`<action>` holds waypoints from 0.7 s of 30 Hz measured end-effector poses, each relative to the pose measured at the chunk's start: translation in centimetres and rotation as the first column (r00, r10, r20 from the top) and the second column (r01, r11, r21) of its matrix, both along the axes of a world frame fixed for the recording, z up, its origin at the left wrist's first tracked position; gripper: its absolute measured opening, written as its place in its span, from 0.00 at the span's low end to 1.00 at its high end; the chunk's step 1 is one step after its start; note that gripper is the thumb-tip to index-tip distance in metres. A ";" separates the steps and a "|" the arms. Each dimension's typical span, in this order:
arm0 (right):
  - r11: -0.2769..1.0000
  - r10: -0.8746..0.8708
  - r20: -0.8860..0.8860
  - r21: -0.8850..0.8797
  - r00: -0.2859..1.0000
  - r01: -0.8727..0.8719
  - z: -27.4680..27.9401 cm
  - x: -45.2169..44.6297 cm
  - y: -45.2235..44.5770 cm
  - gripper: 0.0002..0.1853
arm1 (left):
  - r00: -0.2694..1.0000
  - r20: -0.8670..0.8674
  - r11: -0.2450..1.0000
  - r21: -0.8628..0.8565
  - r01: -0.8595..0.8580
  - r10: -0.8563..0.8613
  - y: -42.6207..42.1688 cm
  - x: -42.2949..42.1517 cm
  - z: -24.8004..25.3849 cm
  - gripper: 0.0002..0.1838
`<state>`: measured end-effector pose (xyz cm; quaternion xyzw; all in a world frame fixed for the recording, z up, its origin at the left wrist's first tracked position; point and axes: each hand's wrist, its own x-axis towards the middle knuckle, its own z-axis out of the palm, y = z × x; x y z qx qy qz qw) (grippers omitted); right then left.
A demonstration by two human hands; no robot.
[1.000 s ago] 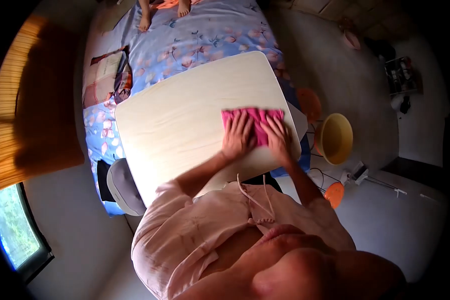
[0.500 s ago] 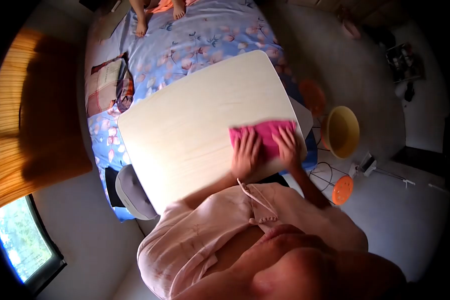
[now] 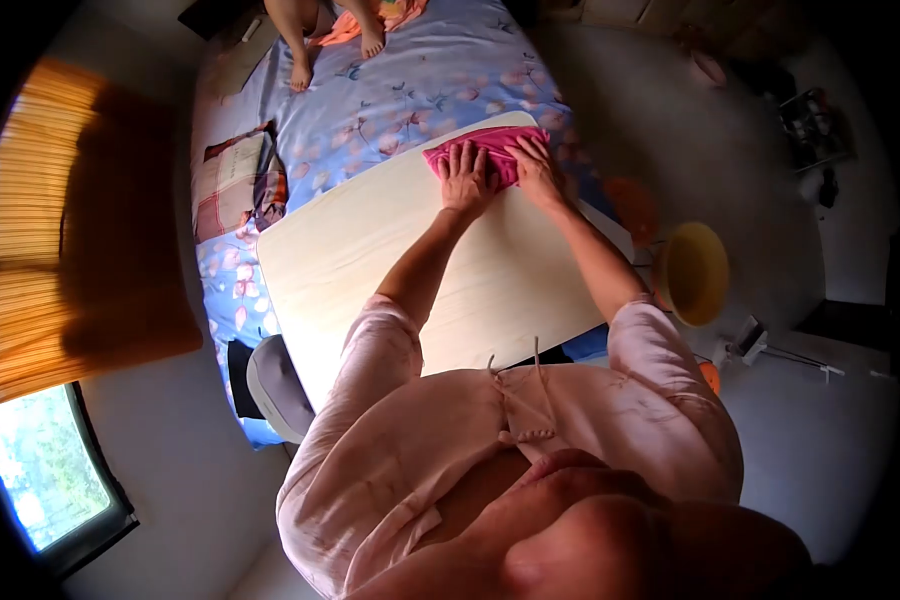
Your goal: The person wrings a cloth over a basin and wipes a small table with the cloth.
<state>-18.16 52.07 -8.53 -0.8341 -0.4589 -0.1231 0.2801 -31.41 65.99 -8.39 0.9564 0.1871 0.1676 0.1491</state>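
Note:
A pink cloth [image 3: 498, 158] lies bunched on a pale wooden tabletop [image 3: 390, 240], close to its far right corner. My left hand [image 3: 467, 180] presses down on the cloth's near left part, fingers spread and laid flat. On the right part of the same cloth rests my right hand [image 3: 538, 172], with its fingers stretched out over the fabric. Both arms reach well forward across the board, and the palms hide some of the cloth.
The board stands by a bed with a blue floral sheet [image 3: 400, 75]. Another person's feet [image 3: 372, 42] rest there, near a folded checked cloth [image 3: 232, 185]. A yellow tub [image 3: 695, 272] stands right of the board; a grey rounded object [image 3: 282, 385] sits left.
Both hands and the pink cloth have slid forward from the board's near right side to its far right corner. My arms are now stretched out, and the view has shifted slightly.

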 end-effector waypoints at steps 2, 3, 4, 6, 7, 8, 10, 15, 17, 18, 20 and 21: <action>0.998 0.054 -0.079 0.049 0.995 -0.050 1.6 -3.2 -4.1 0.21 | 0.980 0.187 0.996 0.056 0.064 -0.074 -3.0 -3.0 -0.7 0.36; 0.999 0.046 -0.083 0.021 0.995 -0.044 2.0 -5.5 -7.2 0.22 | 0.968 0.224 0.993 0.026 0.114 -0.117 -5.7 -5.6 0.2 0.35; 0.999 0.040 -0.081 -0.006 0.996 -0.041 2.9 -8.3 -10.8 0.22 | 0.964 0.220 0.987 -0.024 0.162 -0.153 -8.8 -8.4 1.5 0.35; 0.988 -0.012 -0.114 -0.153 0.993 -0.006 5.3 -14.0 -17.9 0.21 | 0.955 0.131 0.953 -0.113 0.282 -0.267 -14.4 -14.3 2.8 0.34; 0.988 -0.026 -0.070 -0.152 0.997 0.015 3.1 -16.0 -21.5 0.20 | 0.941 0.106 0.937 -0.109 0.333 -0.322 -16.6 -16.8 2.4 0.33; 0.978 -0.051 -0.098 -0.206 0.994 0.030 4.0 -18.1 -23.6 0.18 | 0.937 0.090 0.935 -0.082 0.345 -0.338 -18.6 -18.4 1.5 0.33; 0.966 -0.079 -0.066 -0.253 0.995 0.060 5.2 -18.5 -23.8 0.18 | 0.928 0.110 0.920 -0.131 0.370 -0.357 -18.7 -18.1 1.9 0.35; 0.997 0.003 -0.088 -0.080 0.996 -0.010 4.6 -7.9 -12.5 0.18 | 0.962 0.160 0.970 -0.069 0.233 -0.219 -9.0 -7.0 2.3 0.37; 0.999 0.015 -0.043 -0.045 0.999 -0.017 2.8 -2.2 -5.5 0.18 | 0.981 0.179 0.996 -0.021 0.083 -0.078 -4.1 -1.7 0.7 0.37; 1.000 0.016 -0.051 0.000 0.999 -0.016 2.6 -0.2 -2.5 0.18 | 0.986 0.159 0.999 0.017 0.046 -0.049 -1.7 0.4 -0.2 0.36; 0.999 0.007 -0.041 0.041 0.999 -0.006 0.4 2.7 1.3 0.19 | 0.993 0.117 0.999 0.032 0.016 -0.020 0.9 2.3 -0.2 0.33; 0.998 0.014 -0.043 0.064 0.999 -0.012 0.0 3.0 1.7 0.20 | 0.992 0.124 0.999 0.035 0.015 -0.019 1.1 2.4 -0.2 0.33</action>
